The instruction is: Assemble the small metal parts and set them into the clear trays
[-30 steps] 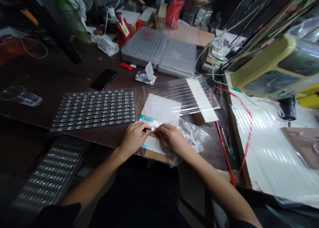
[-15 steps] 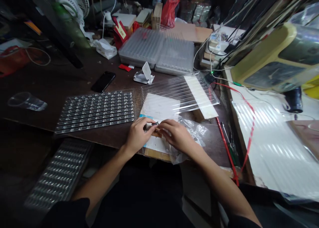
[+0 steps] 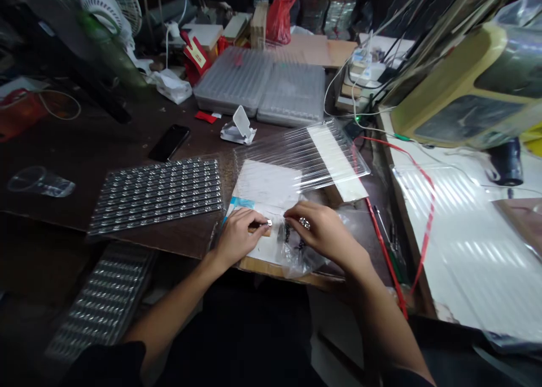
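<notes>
Over the white board (image 3: 267, 253) at the table's front edge, my left hand (image 3: 237, 232) is closed in a pinch. A small shiny metal piece (image 3: 269, 223) shows at its thumb and fingertip. To the right, my right hand (image 3: 324, 229) has thumb and fingers drawn together; what they hold, if anything, is too small to tell. Beneath it lies a clear plastic bag (image 3: 296, 263), with small dark and shiny parts at my fingers. On the left, a tray of dark strips with shiny bits (image 3: 156, 195) rests on the table.
Behind the board lies a ribbed clear plastic tray (image 3: 292, 155) with a white strip (image 3: 339, 161) across it. Stacked clear trays (image 3: 232, 79) stand further back. A phone (image 3: 169, 143), a plastic cup (image 3: 40, 181) and a small white stand (image 3: 239, 128) are about. Red cord (image 3: 428, 206) loops at right.
My hands have moved apart: the right has shifted right over the plastic bag, while the left stays above the board with the small piece. The view has shifted slightly.
</notes>
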A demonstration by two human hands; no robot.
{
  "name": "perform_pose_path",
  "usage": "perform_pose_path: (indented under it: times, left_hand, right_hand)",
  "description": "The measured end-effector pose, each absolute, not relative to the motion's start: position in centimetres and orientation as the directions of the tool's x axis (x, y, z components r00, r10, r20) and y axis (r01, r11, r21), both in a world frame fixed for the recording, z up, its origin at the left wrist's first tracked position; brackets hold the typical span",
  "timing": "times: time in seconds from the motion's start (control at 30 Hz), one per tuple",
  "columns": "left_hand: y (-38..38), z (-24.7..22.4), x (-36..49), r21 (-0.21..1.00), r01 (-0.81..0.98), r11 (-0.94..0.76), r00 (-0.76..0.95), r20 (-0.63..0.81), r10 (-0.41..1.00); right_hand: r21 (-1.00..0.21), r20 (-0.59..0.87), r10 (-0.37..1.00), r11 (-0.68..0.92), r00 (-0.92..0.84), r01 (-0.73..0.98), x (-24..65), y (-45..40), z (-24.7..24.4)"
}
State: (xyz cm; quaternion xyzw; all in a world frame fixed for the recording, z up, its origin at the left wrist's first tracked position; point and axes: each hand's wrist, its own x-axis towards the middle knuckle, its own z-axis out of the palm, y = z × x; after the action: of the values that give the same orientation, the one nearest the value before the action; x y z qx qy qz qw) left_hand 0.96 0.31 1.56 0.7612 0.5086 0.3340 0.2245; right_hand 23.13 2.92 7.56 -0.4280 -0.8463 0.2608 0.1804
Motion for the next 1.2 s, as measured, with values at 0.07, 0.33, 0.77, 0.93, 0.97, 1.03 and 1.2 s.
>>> perform_pose_path:
  times: [0.07,0.33,0.77,0.93,0.97,1.03,1.2]
  left_hand:
    - [0.4,1.5,1.0,0.679,0.626,-0.383,0.256,0.286,0.924]
    - [-0.1,1.8,1.1,0.764,0.521,-0.380,0.140,0.363,0.921]
    - [15.5,5.6,-12.9,0.531,0.836,-0.136,0.021,0.216,0.976]
    - [16.6,4.9,-13.7,0.448,0.875,-0.182,0.126,0.154,0.980]
    - [16.6,4.9,-13.8,0.435,0.881,-0.187,0.134,0.150,0.980]
    - [16.8,4.9,-14.3,0.398,0.896,-0.199,0.157,0.136,0.978]
    - [17.8,4.9,-15.5,0.287,0.932,-0.222,0.206,0.087,0.975]
  right_hand:
    - [-0.549,-0.071,0.804,0.463,-0.591,0.696,23.4,2.8,7.6]
    - [-0.389,-0.310,0.777,0.422,-0.548,0.819,23.2,3.0,6.5]
    - [-0.597,-0.132,0.777,0.434,-0.616,0.675,23.4,2.9,7.4]
    - [-0.649,0.033,0.776,0.496,-0.630,0.577,22.8,3.4,6.5]
    - [-0.646,0.037,0.792,0.484,-0.610,0.590,22.5,3.3,6.3]
    - [-0.644,0.049,0.818,0.464,-0.573,0.609,21.5,3.1,6.0]
    - [-0.712,0.106,0.792,0.483,-0.602,0.509,18.9,2.6,4.5]
